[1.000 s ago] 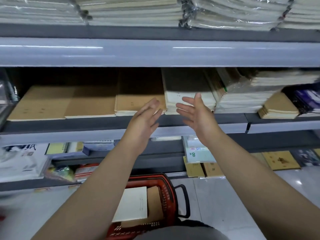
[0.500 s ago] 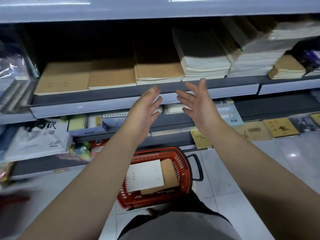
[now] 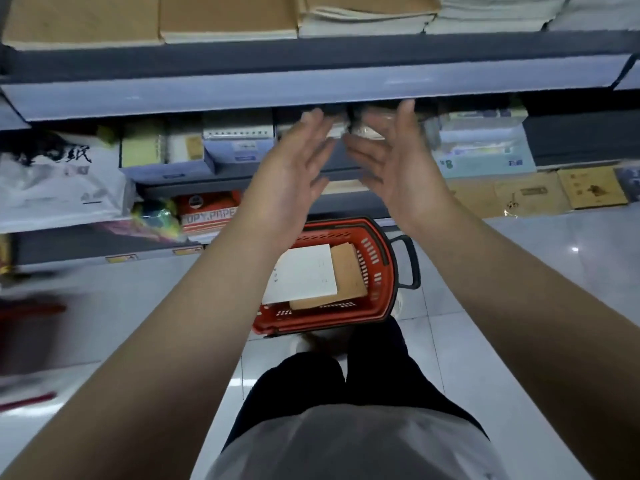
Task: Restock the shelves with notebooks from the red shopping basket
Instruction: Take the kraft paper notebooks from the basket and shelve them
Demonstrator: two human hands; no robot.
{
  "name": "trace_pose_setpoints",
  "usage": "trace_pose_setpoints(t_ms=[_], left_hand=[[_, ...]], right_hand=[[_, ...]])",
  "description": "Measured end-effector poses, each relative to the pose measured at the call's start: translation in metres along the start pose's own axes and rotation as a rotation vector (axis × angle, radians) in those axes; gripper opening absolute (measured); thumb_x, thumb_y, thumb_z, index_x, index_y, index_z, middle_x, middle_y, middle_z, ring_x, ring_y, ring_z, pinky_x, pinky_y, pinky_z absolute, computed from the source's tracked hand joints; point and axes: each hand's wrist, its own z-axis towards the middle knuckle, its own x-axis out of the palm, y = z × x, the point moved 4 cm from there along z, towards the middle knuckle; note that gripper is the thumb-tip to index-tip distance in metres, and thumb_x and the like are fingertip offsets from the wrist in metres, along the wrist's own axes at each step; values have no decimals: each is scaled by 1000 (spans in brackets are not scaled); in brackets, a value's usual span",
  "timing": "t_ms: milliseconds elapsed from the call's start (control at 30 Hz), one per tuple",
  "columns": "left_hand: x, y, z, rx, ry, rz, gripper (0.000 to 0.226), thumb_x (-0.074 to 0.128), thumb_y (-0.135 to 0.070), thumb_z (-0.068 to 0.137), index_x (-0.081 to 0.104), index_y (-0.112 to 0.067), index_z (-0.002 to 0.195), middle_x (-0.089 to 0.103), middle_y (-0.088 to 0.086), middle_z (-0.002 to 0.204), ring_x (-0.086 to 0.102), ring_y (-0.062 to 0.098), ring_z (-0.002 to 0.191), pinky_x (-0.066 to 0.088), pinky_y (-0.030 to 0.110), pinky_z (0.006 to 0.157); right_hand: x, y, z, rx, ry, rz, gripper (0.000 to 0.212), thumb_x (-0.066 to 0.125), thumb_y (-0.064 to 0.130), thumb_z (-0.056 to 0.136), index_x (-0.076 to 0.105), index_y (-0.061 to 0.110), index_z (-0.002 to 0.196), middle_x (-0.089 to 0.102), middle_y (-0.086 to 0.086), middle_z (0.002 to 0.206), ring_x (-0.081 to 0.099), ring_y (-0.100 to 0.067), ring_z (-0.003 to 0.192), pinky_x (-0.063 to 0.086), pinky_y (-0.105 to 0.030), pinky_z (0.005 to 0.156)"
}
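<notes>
The likeliest slip, as I judge it, is a clumsy pick: the white-covered notebook lies askew over the brown kraft-covered notebook in the red plastic shopping basket on the pale tiled floor, so a grab at the top one could drag or fan the other. From left to right, the left hand is spread, fingers nearly straight, holding and touching nothing; the right hand faces it palm to palm, equally spread and empty. Both hang in front of the grey metal shelf edge, well above the basket.
</notes>
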Motion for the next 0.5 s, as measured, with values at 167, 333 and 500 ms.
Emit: trace_pose_setpoints(t_ms=[167, 333, 500], left_hand=[[-28, 33, 16, -43, -41, -43, 52, 30, -41, 103, 31, -23, 151, 36, -7, 156, 36, 10, 142, 34, 25, 98], [-53, 69, 40, -74, -87, -79, 53, 28, -43, 104, 30, -20, 152, 36, -5, 156, 36, 12, 142, 30, 31, 104], [-81, 129, 65, -136, -188, -117, 50, 29, -42, 105, 35, -18, 149, 42, -3, 153, 38, 13, 141, 30, 37, 110]], right_hand=[[9, -38, 19, 46, 8, -4, 66, 14, 63, 98, 40, 26, 146, 58, -2, 136, 54, -10, 124, 36, -34, 108], [13, -79, 43, 88, 19, -23, 63, 14, 60, 99, 40, 25, 145, 59, -2, 135, 53, -13, 126, 34, -36, 108], [6, -142, 76, 180, 42, -56, 64, 16, 60, 99, 42, 23, 144, 62, -1, 130, 54, -15, 124, 33, -39, 109]])
